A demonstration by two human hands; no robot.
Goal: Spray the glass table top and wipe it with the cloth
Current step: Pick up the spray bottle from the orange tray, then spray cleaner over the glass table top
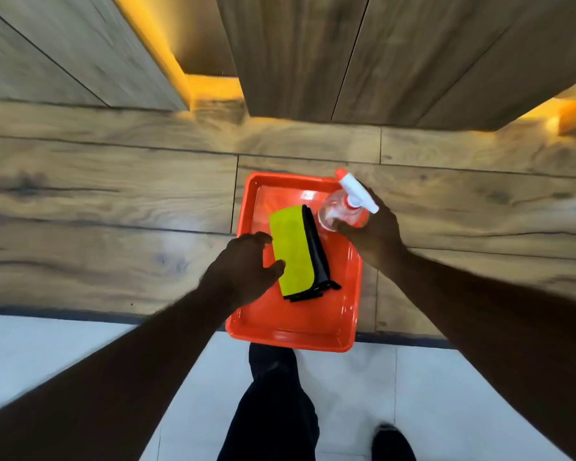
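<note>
An orange tray (pixel 313 339) sits on a glossy wood-grain table top (pixel 113 211) near its front edge. A folded yellow and black cloth (pixel 295 251) lies in the tray. My left hand (pixel 243 271) hovers at the cloth's left edge with fingers spread, thumb touching the yellow side. My right hand (pixel 376 234) grips a clear spray bottle (pixel 341 212) with a white and orange trigger head over the tray's far right corner.
Wood-panelled wall sections (pixel 296 61) with orange lit recesses stand behind the table. Below the table edge lies a pale tiled floor (pixel 446 394), with my dark trouser leg (pixel 273 400) and a shoe (pixel 393 444).
</note>
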